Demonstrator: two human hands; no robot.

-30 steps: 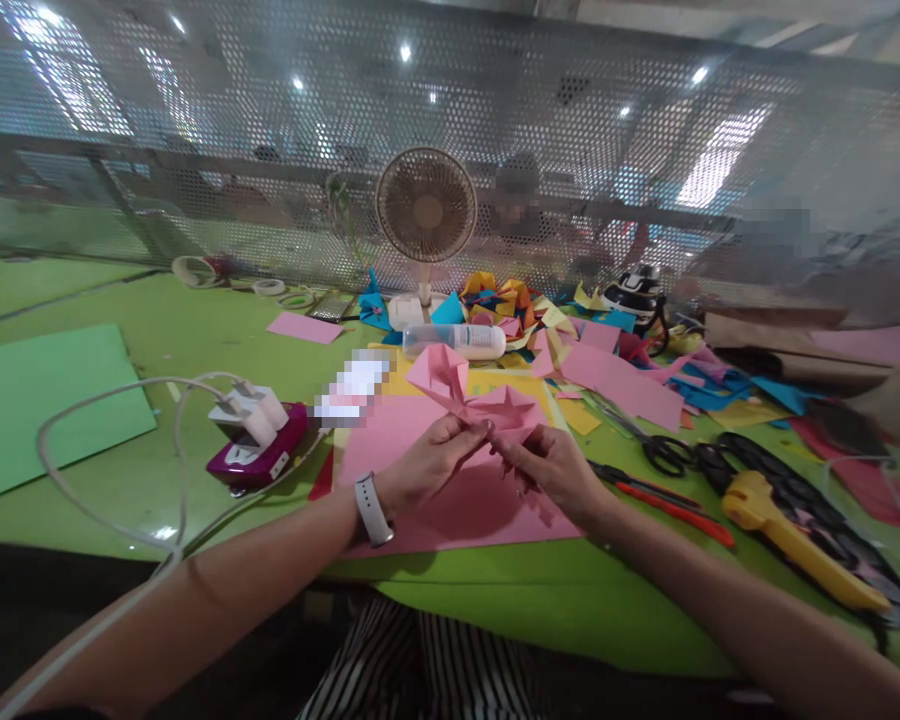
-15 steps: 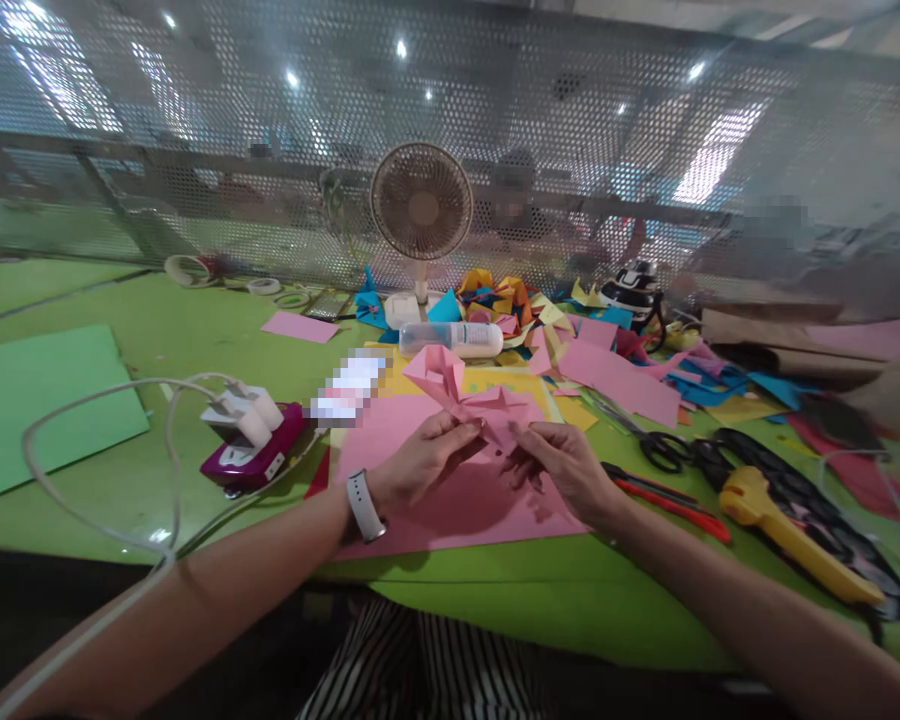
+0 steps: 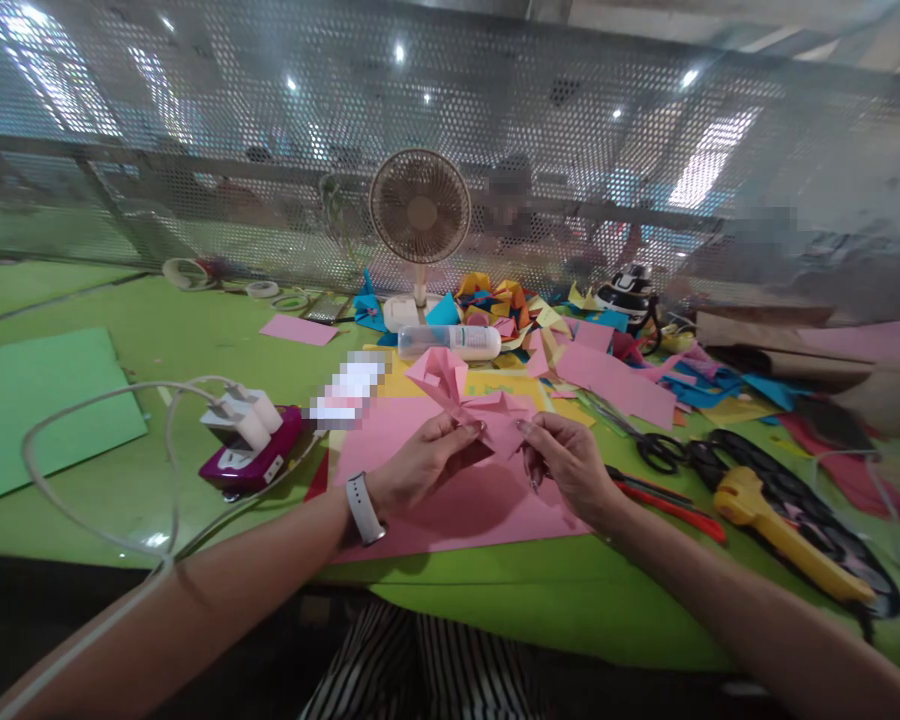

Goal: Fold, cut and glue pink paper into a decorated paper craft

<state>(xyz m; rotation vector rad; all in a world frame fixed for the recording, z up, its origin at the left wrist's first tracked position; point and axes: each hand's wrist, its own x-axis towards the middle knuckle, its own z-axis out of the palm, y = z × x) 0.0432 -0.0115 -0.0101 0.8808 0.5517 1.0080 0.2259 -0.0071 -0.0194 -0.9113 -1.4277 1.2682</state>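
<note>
Between my two hands is a folded pink paper piece [image 3: 439, 376], its pleated part fanning up on the left and flatter flaps to the right. My left hand [image 3: 429, 458] pinches it at the lower middle, thumb on top; a white watch band circles that wrist. My right hand [image 3: 566, 462] has thumb and forefinger pressed together at the right edge of the paper, the other fingers curled beneath. Under both hands lies a large pink sheet [image 3: 450, 520] on the green table.
Scissors [image 3: 661, 452], a red cutter [image 3: 675, 508] and a yellow glue gun [image 3: 787, 530] lie at the right. Behind stand a plastic bottle [image 3: 450, 342], a fan [image 3: 420, 205] and coloured paper scraps [image 3: 615, 380]. At left are a purple power block [image 3: 251, 460] with cables and a phone [image 3: 349, 390].
My right hand has shifted slightly to the right along the paper's edge, its fingers more curled. My left hand keeps its pinch. The view has moved a little.
</note>
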